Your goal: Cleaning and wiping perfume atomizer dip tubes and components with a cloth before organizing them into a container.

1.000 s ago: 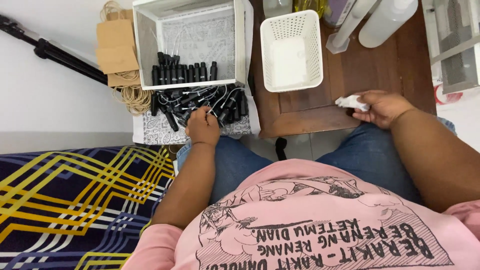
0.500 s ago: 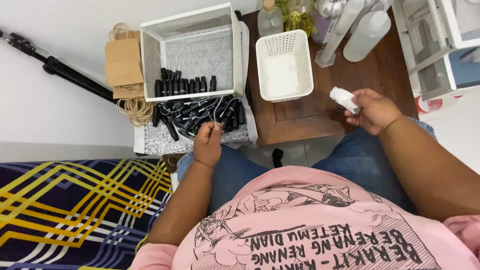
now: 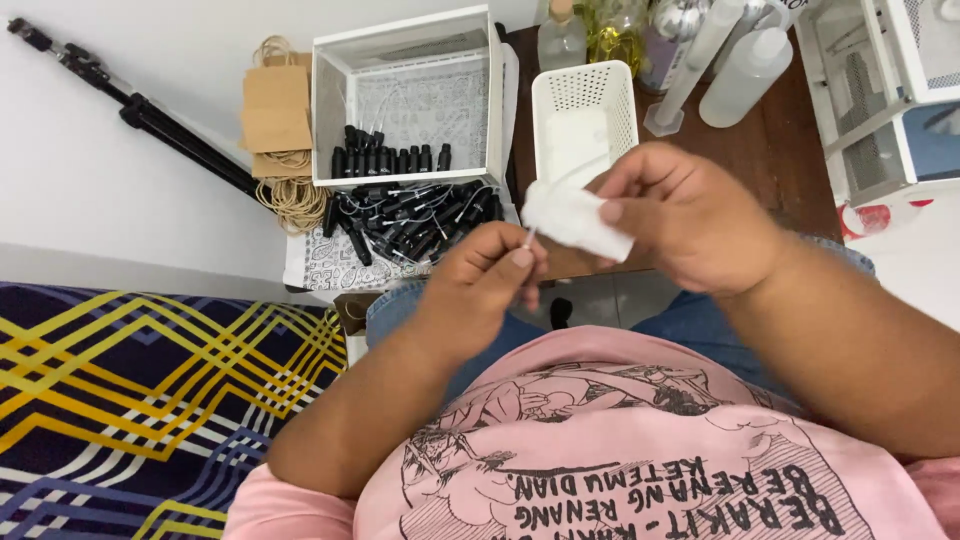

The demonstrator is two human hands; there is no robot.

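Near the middle of the frame, the right hand [image 3: 690,225] is closed around a small white bottle [image 3: 578,218], fingers wrapped over its top and thumb pressed on its side. Just below and left of it, the left hand [image 3: 485,280] is pinched shut on a thin white tube [image 3: 528,238] that runs up to the bottle's lower end; whether a black pump head sits inside that hand cannot be told. Judging by this, the tube is being fed into the bottle, and it would go best with the bottle held steady and tilted toward the other hand, the tube gripped close to its tip so it does not bend, and both hands kept close over the lap. Above them stands a wooden tabletop [image 3: 790,150] carrying a white perforated basket [image 3: 585,115], clear plastic bottles [image 3: 745,65] and a measuring cylinder. Left of the basket sits a white open box [image 3: 405,100] holding a row of black pump heads [image 3: 390,160], with a loose pile more in front. In the upper left, a brown paper bag [image 3: 278,108] with twine handles leans by a black tripod [image 3: 150,115].
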